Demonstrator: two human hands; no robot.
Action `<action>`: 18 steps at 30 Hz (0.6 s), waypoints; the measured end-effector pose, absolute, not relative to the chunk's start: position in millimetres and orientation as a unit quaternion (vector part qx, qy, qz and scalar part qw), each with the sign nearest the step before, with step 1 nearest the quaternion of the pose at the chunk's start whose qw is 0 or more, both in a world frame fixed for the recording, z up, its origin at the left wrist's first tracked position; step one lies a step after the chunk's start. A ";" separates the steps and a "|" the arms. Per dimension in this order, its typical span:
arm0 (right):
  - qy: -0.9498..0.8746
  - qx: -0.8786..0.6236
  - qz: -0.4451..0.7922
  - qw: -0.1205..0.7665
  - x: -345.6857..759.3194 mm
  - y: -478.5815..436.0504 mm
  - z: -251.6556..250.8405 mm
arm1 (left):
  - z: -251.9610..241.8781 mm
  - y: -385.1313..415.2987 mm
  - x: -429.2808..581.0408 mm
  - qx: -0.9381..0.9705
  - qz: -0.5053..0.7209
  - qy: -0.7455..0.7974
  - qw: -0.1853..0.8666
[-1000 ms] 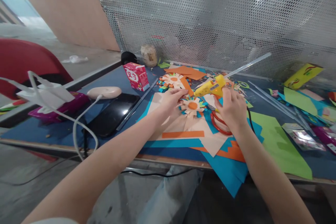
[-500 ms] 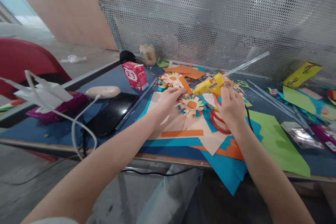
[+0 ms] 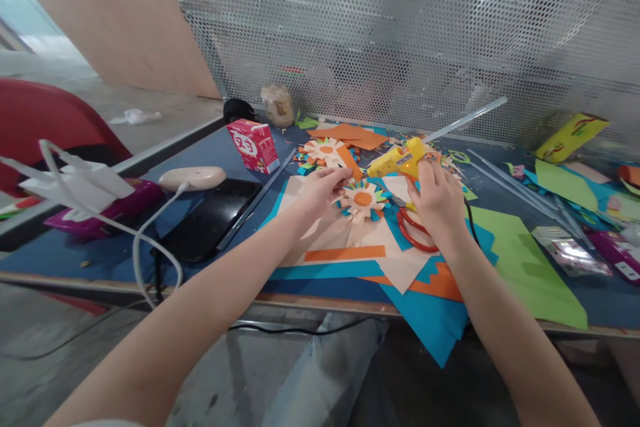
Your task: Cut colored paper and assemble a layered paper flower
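My right hand (image 3: 440,200) is wrapped round the handle of a yellow hot glue gun (image 3: 400,159). A long clear glue stick (image 3: 467,119) juts from its back end. The nozzle points left, close to the lower end of an orange paper strip (image 3: 350,161). My left hand (image 3: 323,192) pinches that strip between thumb and fingertips. Just below the nozzle lies a layered paper flower (image 3: 363,199) with cream petals, blue and green tips and an orange centre. Behind the strip is a second paper flower (image 3: 324,151). Red-handled scissors (image 3: 415,232) rest beneath my right hand.
Cream, blue, orange and green paper sheets (image 3: 530,273) cover the table front. To the left are a black phone (image 3: 215,217), a pink box (image 3: 253,145) and a power strip with white chargers (image 3: 83,190). A perforated metal panel (image 3: 350,33) stands behind.
The whole view has shifted slightly. Both hands, the glue gun and the orange strip keep nearly the same positions relative to each other.
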State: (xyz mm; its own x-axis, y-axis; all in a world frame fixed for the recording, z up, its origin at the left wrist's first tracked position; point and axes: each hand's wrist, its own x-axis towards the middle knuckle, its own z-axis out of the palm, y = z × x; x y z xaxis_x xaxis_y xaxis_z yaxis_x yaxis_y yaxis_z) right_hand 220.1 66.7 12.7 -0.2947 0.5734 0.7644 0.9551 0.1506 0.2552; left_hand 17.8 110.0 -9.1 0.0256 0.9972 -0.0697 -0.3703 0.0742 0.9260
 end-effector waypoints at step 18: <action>-0.650 -0.632 -0.163 0.390 249.0 81.8 19.3 | -0.3 105.4 19.3 0.335 0.536 0.367 0.682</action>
